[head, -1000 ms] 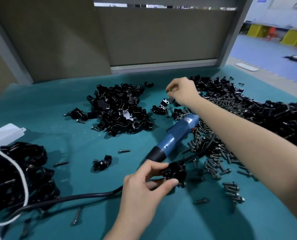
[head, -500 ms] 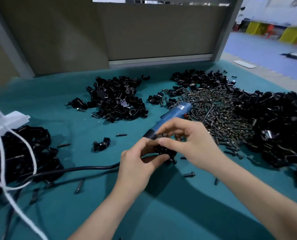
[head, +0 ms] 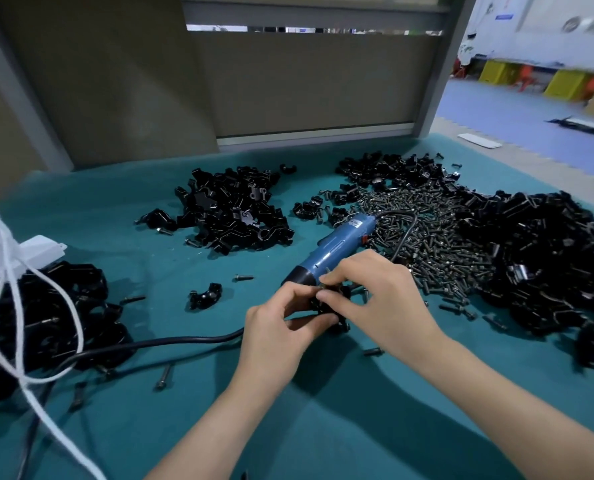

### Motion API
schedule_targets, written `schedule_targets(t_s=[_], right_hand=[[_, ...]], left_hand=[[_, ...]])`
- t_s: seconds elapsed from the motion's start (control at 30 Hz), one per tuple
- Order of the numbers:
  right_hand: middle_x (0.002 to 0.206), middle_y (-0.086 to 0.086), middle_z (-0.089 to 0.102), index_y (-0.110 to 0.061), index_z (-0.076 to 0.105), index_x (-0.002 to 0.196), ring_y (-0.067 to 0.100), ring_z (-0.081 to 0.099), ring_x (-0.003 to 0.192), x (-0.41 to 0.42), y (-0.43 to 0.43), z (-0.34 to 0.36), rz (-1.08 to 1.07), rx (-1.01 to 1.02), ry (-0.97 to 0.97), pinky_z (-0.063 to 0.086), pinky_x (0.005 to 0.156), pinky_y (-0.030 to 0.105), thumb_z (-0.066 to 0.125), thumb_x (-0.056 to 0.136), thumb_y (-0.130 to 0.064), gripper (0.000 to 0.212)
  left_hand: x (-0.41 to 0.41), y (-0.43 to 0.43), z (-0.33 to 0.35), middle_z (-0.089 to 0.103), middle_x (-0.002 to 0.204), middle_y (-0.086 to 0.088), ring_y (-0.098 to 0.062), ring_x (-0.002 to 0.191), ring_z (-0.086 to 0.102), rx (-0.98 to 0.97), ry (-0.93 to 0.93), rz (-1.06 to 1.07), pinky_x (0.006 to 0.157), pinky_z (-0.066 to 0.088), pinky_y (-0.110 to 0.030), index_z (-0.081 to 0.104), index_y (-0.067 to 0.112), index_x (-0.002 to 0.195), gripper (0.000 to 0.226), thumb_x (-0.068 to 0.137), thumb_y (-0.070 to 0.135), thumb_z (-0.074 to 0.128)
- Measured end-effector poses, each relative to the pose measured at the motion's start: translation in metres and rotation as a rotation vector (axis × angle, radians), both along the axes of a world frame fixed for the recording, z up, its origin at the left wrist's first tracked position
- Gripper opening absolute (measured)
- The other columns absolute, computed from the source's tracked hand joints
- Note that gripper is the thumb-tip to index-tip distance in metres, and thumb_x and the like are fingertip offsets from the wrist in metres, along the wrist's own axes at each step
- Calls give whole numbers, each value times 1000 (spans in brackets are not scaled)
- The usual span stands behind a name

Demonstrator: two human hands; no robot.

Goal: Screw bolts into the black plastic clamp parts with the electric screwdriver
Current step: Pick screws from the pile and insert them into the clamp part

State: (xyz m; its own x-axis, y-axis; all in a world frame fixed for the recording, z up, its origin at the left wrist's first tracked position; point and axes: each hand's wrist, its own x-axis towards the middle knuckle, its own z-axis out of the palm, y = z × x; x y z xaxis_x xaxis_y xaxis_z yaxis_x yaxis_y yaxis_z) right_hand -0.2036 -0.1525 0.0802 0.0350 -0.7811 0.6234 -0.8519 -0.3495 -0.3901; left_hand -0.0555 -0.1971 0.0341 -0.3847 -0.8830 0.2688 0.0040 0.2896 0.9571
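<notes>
Clamp part mid-table, mostly hidden under fingers. Left hand curled round it from below, right hand pinching its top edge; bolt there, can't confirm. Electric screwdriver lying just behind, tip hidden by hands.

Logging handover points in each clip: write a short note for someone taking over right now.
Left hand grips one black clamp part. Right hand pinches what looks like a bolt at its top.
Electric screwdriver lies unheld behind the hands, beside the bolt pile. Loose clamp parts heaped centre, more at right.
Done: part and bolt in hand.
Left: seat bolt, take screwdriver, drive it, repeat for the heaps.
</notes>
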Motion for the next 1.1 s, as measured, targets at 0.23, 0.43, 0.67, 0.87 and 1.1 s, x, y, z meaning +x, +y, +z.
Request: schedule_targets(t_s=[0.23,0.43,0.67,0.87,1.1], right_hand=[[77,1,69,-7,70,81,23,64,77,5,-4,7,39,32,15,55,67,44,78,74,-10,10],[77,-1,65,-11,69,78,19,60,76,4,-8,7,55,146,-22,50,71,43,75,80,-15,7],[79,-1,68,-5,71,81,11,60,72,-4,-11,-1,30,55,-91,49,70,28,73,83,-10,5],[78,9,67,1,71,81,24,64,70,-2,-9,-6,118,-182,155,52,64,35,68,87,-8,11],[75,10,65,0,71,78,26,62,66,-4,-10,-3,192,-178,241,53,59,38,66,87,-12,16]], left_hand=[[-1,-1,1,75,84,13,-5,84,71,-13,12,17,75,51,-14,67,29,82,27,72,10,83],[-1,-2,0,75,85,12,-6,85,71,8,9,22,76,53,-18,68,28,84,26,72,11,83],[-2,-1,0,75,85,11,-5,81,70,21,19,26,70,54,-17,68,34,85,33,71,9,84],[-2,-2,-1,75,83,11,-6,83,71,-58,-11,28,77,53,-18,68,28,86,28,71,9,83],[-1,1,1,74,86,15,-2,84,70,-134,-27,19,74,50,-12,66,27,88,29,75,5,80]])
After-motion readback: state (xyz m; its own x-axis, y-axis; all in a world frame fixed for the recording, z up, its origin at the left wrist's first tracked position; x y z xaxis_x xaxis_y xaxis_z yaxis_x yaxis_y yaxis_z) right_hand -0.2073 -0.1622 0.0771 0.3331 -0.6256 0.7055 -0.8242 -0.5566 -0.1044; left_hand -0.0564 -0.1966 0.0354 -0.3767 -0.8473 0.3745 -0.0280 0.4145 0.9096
